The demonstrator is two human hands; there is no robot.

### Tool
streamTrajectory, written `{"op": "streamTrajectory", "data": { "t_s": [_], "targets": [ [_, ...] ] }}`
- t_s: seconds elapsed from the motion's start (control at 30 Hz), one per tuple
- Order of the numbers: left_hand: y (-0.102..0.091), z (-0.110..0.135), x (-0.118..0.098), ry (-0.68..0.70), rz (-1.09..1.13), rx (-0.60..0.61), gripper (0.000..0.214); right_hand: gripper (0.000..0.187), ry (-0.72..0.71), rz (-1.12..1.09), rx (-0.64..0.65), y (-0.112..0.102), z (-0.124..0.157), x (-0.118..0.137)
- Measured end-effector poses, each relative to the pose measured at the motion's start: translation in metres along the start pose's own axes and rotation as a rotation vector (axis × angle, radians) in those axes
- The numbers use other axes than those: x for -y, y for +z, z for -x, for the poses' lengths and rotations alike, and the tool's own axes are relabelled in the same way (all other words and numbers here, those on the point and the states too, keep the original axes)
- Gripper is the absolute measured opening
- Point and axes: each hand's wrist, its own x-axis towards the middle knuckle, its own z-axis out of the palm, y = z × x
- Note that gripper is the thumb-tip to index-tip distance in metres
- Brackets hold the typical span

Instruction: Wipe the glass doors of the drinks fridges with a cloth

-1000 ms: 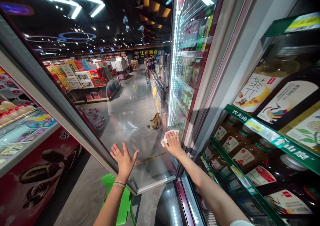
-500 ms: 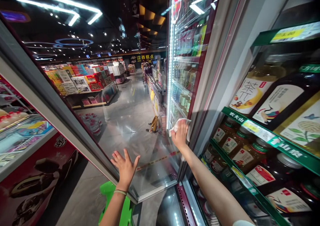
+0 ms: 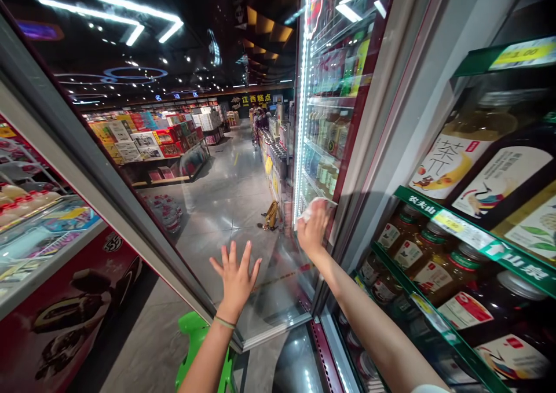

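In front of me stands the glass door [image 3: 208, 208] of a drinks cooler, swung open in its metal frame. My right hand [image 3: 313, 231] presses a white wiping cloth [image 3: 319, 203] to the glass near the hinge side; the hand is slightly blurred. Fingers spread, my left hand [image 3: 237, 277] is at the lower part of the pane and holds nothing; whether its palm touches the glass I cannot tell. A thin band circles the left wrist.
Bottled drinks [image 3: 452, 161] fill the cooler shelves at right, behind green price strips [image 3: 478, 237]. A green plastic stool [image 3: 191, 341] stands below my left arm. At left is a chest freezer [image 3: 56, 260]. Through the glass, boxed goods [image 3: 147, 141] line the shop aisle.
My left hand has shifted right and slightly up, its fingers still spread. My right hand and the cloth have risen slightly on the glass. The view has turned a little left.
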Motion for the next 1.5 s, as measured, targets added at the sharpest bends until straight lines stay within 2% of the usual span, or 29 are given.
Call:
{"op": "streamTrajectory", "data": {
  "t_s": [0.07,0.1,0.13,0.23,0.3,0.33,0.43,0.47,0.5,0.63,0.67,0.7,0.8,0.83,0.87,0.97,1.0,1.03,1.13,1.17,1.2,1.23,1.33,1.37,1.4,1.43,1.5],
  "targets": [
    [0.002,-0.020,-0.011,0.010,0.047,-0.001,0.054,0.059,-0.245,-0.071,0.110,-0.003,0.001,0.000],
    [0.004,-0.028,-0.015,0.016,0.061,-0.008,0.055,0.056,-0.305,-0.098,0.142,-0.005,0.001,-0.004],
    [0.006,-0.033,-0.017,0.024,0.068,-0.014,0.055,0.054,-0.300,-0.109,0.147,-0.007,0.000,-0.009],
    [0.013,-0.034,-0.017,0.098,0.071,-0.033,0.051,0.057,-0.057,-0.057,0.053,-0.012,-0.007,-0.020],
    [0.017,-0.028,-0.014,0.137,0.070,-0.056,0.049,0.059,0.027,-0.020,0.011,-0.011,-0.011,-0.020],
    [0.018,-0.025,-0.013,0.144,0.072,-0.066,0.048,0.058,0.000,-0.019,0.018,-0.011,-0.012,-0.019],
    [0.019,-0.018,-0.008,0.165,0.082,-0.069,0.048,0.054,-0.298,-0.062,0.103,-0.011,-0.014,-0.017],
    [0.018,-0.017,-0.007,0.176,0.083,-0.066,0.048,0.054,-0.352,-0.075,0.104,-0.012,-0.017,-0.019],
    [0.018,-0.016,-0.006,0.185,0.078,-0.068,0.049,0.054,-0.336,-0.079,0.074,-0.013,-0.019,-0.020],
    [0.019,-0.016,-0.003,0.186,0.074,-0.078,0.051,0.064,0.062,-0.030,-0.120,-0.012,-0.026,-0.019],
    [0.019,-0.016,-0.003,0.180,0.088,-0.075,0.051,0.065,0.061,-0.021,-0.104,-0.011,-0.025,-0.019],
    [0.020,-0.016,-0.002,0.172,0.100,-0.070,0.051,0.064,-0.008,-0.019,-0.052,-0.010,-0.022,-0.019],
    [0.021,-0.017,-0.001,0.149,0.091,-0.048,0.048,0.060,-0.350,-0.054,0.138,-0.011,-0.013,-0.030],
    [0.021,-0.017,-0.001,0.146,0.076,-0.047,0.047,0.059,-0.387,-0.057,0.152,-0.012,-0.012,-0.034],
    [0.022,-0.017,0.000,0.148,0.059,-0.052,0.046,0.060,-0.344,-0.045,0.131,-0.014,-0.012,-0.037],
    [0.023,-0.018,0.000,0.175,0.022,-0.094,0.045,0.065,0.013,0.029,-0.018,-0.015,-0.015,-0.030],
    [0.024,-0.018,0.001,0.182,0.020,-0.096,0.046,0.066,0.062,0.041,-0.030,-0.014,-0.015,-0.025],
    [0.024,-0.017,0.001,0.184,0.026,-0.088,0.046,0.066,0.025,0.035,-0.006,-0.013,-0.013,-0.020],
    [0.021,-0.016,0.003,0.180,0.048,-0.042,0.047,0.059,-0.373,-0.052,0.185,-0.013,-0.009,-0.017],
    [0.019,-0.016,0.003,0.193,0.034,-0.046,0.048,0.056,-0.452,-0.075,0.223,-0.014,-0.009,-0.021],
    [0.018,-0.017,0.002,0.218,0.005,-0.071,0.049,0.055,-0.442,-0.081,0.222,-0.016,-0.011,-0.025],
    [0.015,-0.018,0.001,0.251,-0.033,-0.111,0.051,0.055,-0.348,-0.072,0.177,-0.018,-0.014,-0.028],
    [0.009,-0.025,-0.005,0.343,-0.117,-0.256,0.057,0.060,0.084,-0.026,-0.038,-0.021,-0.025,-0.023],
    [0.007,-0.027,-0.007,0.357,-0.119,-0.292,0.058,0.062,0.131,-0.018,-0.070,-0.021,-0.026,-0.017],
    [0.006,-0.029,-0.009,0.363,-0.113,-0.313,0.059,0.063,0.087,-0.020,-0.071,-0.020,-0.025,-0.010],
    [0.004,-0.031,-0.011,0.366,-0.103,-0.325,0.060,0.063,-0.038,-0.031,-0.044,-0.018,-0.022,-0.005],
    [0.002,-0.034,-0.012,0.375,-0.093,-0.336,0.061,0.064,-0.385,-0.070,0.052,-0.017,-0.014,0.000]
  ]
}}
